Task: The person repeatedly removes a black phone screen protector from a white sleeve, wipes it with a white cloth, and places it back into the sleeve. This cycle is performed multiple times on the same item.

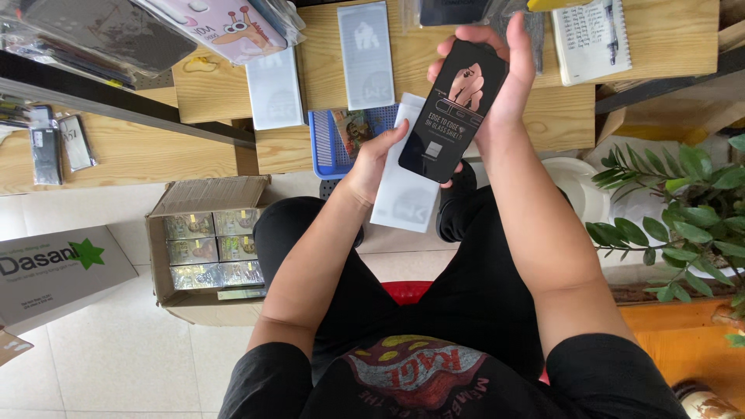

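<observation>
Wooden desk fills the upper frame, tiled floor below. At centre top, my right hand (497, 85) closes around a black flat package (454, 112); my left hand (376, 155) pinches a white sleeve (403, 198) beneath it. Both remain sealed. Blue basket (326, 143) sits behind; cardboard box (206, 240) at left holds more stock.
</observation>
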